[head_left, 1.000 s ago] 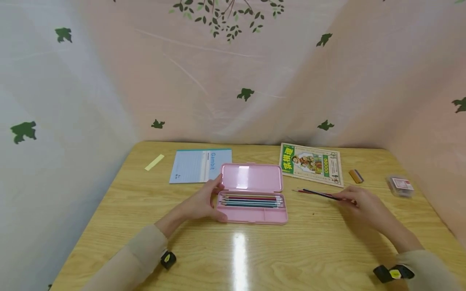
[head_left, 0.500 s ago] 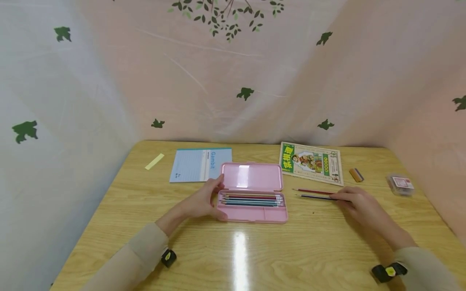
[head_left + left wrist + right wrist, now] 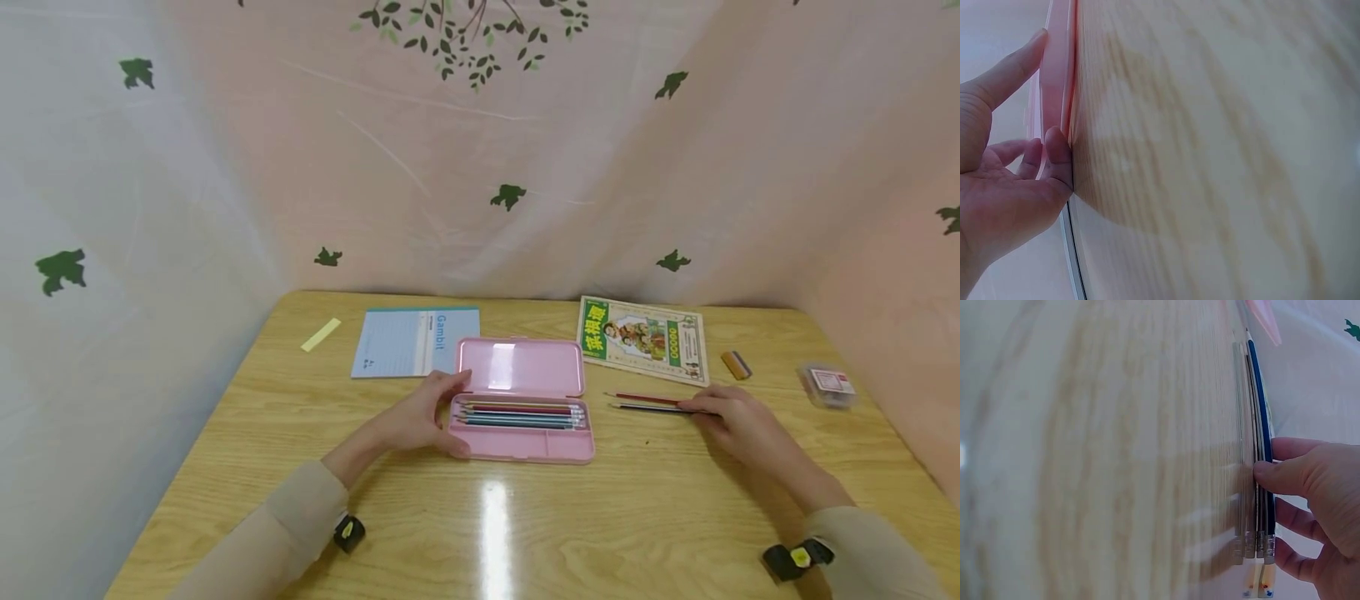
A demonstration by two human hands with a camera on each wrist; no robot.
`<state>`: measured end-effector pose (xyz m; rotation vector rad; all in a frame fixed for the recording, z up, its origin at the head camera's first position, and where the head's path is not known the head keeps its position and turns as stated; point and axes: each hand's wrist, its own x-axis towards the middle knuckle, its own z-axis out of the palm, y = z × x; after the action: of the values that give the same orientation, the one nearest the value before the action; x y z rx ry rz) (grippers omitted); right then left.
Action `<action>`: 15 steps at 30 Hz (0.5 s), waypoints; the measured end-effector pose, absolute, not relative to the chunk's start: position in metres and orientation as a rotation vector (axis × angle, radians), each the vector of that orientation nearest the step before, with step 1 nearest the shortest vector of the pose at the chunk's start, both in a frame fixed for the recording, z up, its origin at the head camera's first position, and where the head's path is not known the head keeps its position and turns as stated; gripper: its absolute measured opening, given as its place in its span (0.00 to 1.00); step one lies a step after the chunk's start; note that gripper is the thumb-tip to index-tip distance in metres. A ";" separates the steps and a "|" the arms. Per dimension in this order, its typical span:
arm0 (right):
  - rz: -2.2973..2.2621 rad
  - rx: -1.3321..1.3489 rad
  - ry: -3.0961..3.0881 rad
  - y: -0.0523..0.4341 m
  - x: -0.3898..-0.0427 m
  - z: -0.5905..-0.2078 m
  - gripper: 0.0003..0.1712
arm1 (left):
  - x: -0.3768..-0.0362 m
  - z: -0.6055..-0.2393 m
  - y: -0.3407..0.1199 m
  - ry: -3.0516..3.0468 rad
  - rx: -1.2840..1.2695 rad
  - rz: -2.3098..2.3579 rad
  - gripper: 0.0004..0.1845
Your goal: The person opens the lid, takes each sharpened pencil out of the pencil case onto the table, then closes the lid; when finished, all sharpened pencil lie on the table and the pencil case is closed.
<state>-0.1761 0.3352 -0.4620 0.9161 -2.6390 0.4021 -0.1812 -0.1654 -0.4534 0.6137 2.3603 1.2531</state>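
1. Two pencils, a red pencil [image 3: 643,397] and a dark pencil [image 3: 651,408], lie low over the desk [image 3: 420,525], right of the pink pencil case [image 3: 498,442]; the right hand [image 3: 742,421] pinches them toward their eraser ends, thumb against fingertips, almost no gap.
2. To do this well, I would pinch both shafts evenly, tips level and side by side, since round barrels may roll over each other under uneven pressure.
3. One left hand [image 3: 412,417] spans the case's left end, thumb at the near corner, fingers partly curled round it; light, steady pressure should be enough to stop it sliding.
4. Counts: one case with its lid laid back, three compartments; at least four stored pencils [image 3: 517,414] in the long far one, overlapping too closely for an exact number.
5. Also one notebook [image 3: 397,342], one illustrated booklet [image 3: 641,337] and one clear box [image 3: 828,386].
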 end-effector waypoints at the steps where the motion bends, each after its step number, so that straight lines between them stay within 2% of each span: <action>1: 0.399 0.919 -2.636 0.335 -0.176 -0.463 0.21 | -0.181 -0.454 -0.165 2.356 0.616 1.255 0.61; 7: 0.393 0.900 -2.639 0.336 -0.176 -0.465 0.21 | -0.181 -0.455 -0.165 2.341 0.615 1.258 0.56; 15: 0.381 0.902 -2.625 0.337 -0.178 -0.469 0.21 | -0.180 -0.457 -0.167 2.340 0.627 1.266 0.40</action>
<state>-0.1778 0.3365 -0.4689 0.9017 -2.6245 0.3814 -0.1803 -0.1666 -0.4574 0.6266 2.3402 1.2656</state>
